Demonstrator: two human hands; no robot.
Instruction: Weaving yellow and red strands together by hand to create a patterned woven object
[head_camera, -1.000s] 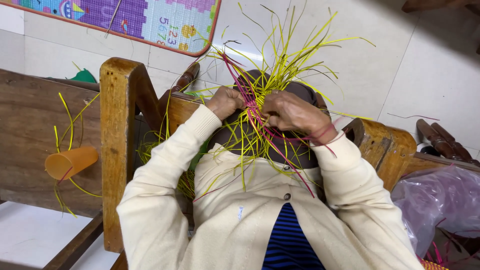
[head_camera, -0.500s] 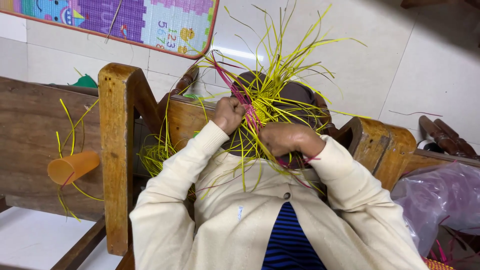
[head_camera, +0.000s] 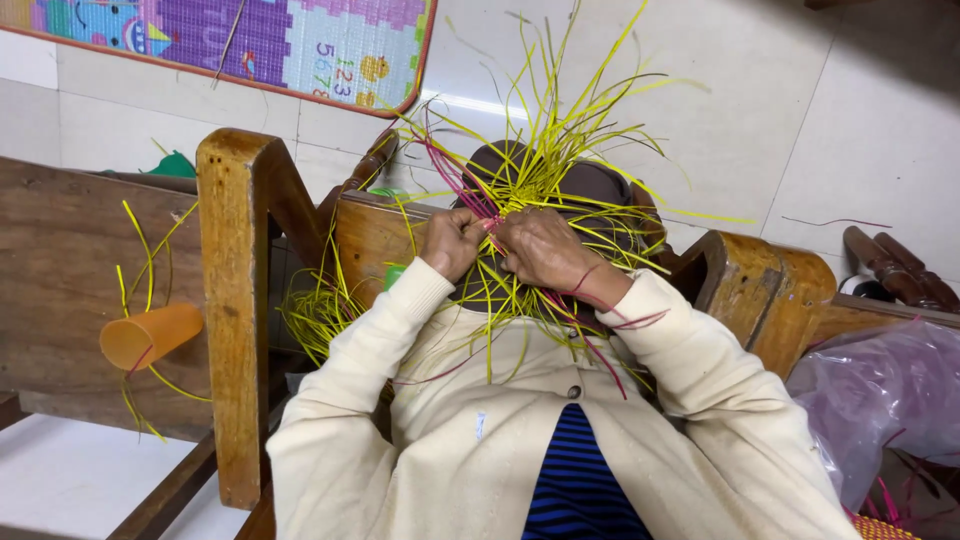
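Note:
My left hand (head_camera: 452, 243) and my right hand (head_camera: 545, 250) meet close together over a bundle of thin yellow strips (head_camera: 548, 165) that fan upward and outward. Both hands pinch strips where a few pink strips (head_camera: 452, 180) cross the yellow ones. The strips lie over a dark brown rounded form (head_camera: 590, 185) between my knees, mostly hidden by the strands. Loose pink strands (head_camera: 610, 315) trail over my right wrist and cream sleeve.
A wooden chair frame (head_camera: 235, 300) stands at my left, with more yellow strips (head_camera: 315, 310) heaped beside it. An orange cup (head_camera: 150, 335) lies on the wooden bench at far left. A translucent purple plastic bag (head_camera: 880, 400) sits at right. A colourful play mat (head_camera: 260, 40) lies on the tiled floor.
My hands have drawn closer together at the middle of the bundle; the right hand moved up and left toward the left hand. The strips shifted slightly.

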